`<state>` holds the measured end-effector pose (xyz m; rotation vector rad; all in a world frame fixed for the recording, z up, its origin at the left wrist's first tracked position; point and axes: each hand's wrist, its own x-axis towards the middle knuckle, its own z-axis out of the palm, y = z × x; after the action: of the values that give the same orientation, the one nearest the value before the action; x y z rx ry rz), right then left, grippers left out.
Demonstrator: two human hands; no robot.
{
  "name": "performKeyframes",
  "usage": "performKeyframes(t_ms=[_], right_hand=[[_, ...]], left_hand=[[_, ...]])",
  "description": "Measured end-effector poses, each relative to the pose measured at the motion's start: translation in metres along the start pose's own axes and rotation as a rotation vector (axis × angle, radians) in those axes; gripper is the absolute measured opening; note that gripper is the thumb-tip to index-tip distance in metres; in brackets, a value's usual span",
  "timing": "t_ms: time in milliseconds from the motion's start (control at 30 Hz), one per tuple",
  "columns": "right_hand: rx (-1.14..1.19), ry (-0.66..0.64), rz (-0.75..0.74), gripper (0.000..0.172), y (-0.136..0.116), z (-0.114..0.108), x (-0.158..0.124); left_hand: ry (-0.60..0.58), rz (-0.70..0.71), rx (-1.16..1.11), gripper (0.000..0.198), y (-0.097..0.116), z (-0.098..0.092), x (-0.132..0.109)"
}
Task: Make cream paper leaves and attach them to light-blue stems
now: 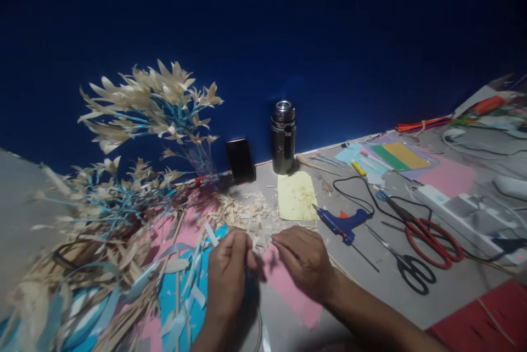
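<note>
Above the table's near middle, my left hand (pixel 230 264) is closed, thumb against bent fingers, on what looks like a small cream-coloured artificial flower (pixel 259 239). Its pale petals show in the gap between my hands; any stem is hidden. My right hand (pixel 302 258) faces it from the right, thumb and fingertips pinched together close to the petals. Whatever sits in that pinch is too small to make out. Under my hands lies pink paper (pixel 288 291), with pale shavings (pixel 247 209) scattered just beyond.
A blue glue gun (pixel 343 223), black-handled scissors (pixel 411 269) and red-handled scissors (pixel 432 239) lie at right, near a power strip (pixel 465 220). A flask (pixel 284 140) and a phone (pixel 241 161) stand at the back. Finished-looking flowers (pixel 156 105), dried strips (pixel 119 313) and ribbon fill the left.
</note>
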<state>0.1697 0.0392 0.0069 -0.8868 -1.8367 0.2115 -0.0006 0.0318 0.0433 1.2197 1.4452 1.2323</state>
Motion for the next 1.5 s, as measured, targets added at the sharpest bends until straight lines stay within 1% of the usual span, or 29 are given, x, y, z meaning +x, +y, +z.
performKeyframes(t_ms=[67, 167, 267, 367, 433, 500, 667, 733, 800, 900, 933, 1067, 1133, 1200, 1300, 1400, 1433, 1500], right_hand=[[0.008, -0.021, 0.036, 0.018, 0.0, 0.001, -0.001], [0.011, -0.048, 0.087, 0.018, -0.002, 0.001, -0.001], [-0.007, -0.056, 0.095, 0.02, -0.003, 0.002, 0.001], [-0.01, -0.082, 0.062, 0.024, -0.004, 0.004, 0.003], [0.01, -0.106, 0.062, 0.023, -0.004, 0.005, 0.003], [0.047, -0.114, 0.097, 0.021, -0.004, 0.006, 0.004], [0.215, -0.099, 0.234, 0.019, -0.006, 0.003, 0.005], [0.294, -0.115, 0.305, 0.018, -0.007, 0.002, 0.007], [0.359, -0.146, 0.38, 0.018, -0.007, 0.001, 0.007], [0.38, -0.173, 0.459, 0.017, -0.007, 0.002, 0.005], [0.37, -0.183, 0.467, 0.016, -0.008, 0.003, 0.004], [0.314, -0.222, 0.379, 0.018, -0.007, 0.004, 0.001], [0.306, -0.233, 0.338, 0.021, -0.006, 0.005, 0.0], [0.281, -0.228, 0.313, 0.023, -0.005, 0.007, -0.001], [0.205, -0.22, 0.272, 0.02, -0.004, 0.01, -0.004], [0.185, -0.259, 0.255, 0.02, -0.003, 0.014, -0.007], [0.185, -0.268, 0.251, 0.02, -0.003, 0.014, -0.008], [0.19, -0.273, 0.257, 0.022, -0.004, 0.015, -0.008]], left_hand=[[-0.024, -0.057, -0.106, 0.044, -0.002, 0.002, 0.0], [-0.067, -0.105, -0.24, 0.026, -0.007, 0.01, -0.001], [-0.085, -0.123, -0.224, 0.027, -0.011, 0.015, -0.002], [-0.044, -0.13, -0.177, 0.026, -0.016, 0.015, 0.0], [-0.031, -0.154, -0.186, 0.03, -0.019, 0.015, 0.001], [-0.026, -0.156, -0.192, 0.035, -0.021, 0.013, 0.001], [0.079, -0.028, -0.105, 0.035, -0.025, 0.015, -0.004], [0.123, -0.032, -0.103, 0.038, -0.021, 0.02, -0.005], [0.179, -0.069, -0.141, 0.039, -0.014, 0.025, -0.006], [0.271, -0.081, -0.201, 0.035, -0.002, 0.031, -0.006], [0.277, -0.069, -0.209, 0.032, 0.0, 0.031, -0.007], [0.23, -0.033, -0.189, 0.025, 0.0, 0.026, -0.008], [0.232, -0.017, -0.18, 0.024, -0.003, 0.023, -0.01], [0.244, 0.018, -0.169, 0.024, -0.007, 0.022, -0.012], [0.284, 0.084, -0.111, 0.023, -0.012, 0.02, -0.013], [0.311, 0.138, -0.036, 0.022, -0.013, 0.017, -0.011], [0.303, 0.138, -0.02, 0.021, -0.013, 0.016, -0.01], [0.25, 0.104, -0.006, 0.017, -0.013, 0.015, -0.008]])
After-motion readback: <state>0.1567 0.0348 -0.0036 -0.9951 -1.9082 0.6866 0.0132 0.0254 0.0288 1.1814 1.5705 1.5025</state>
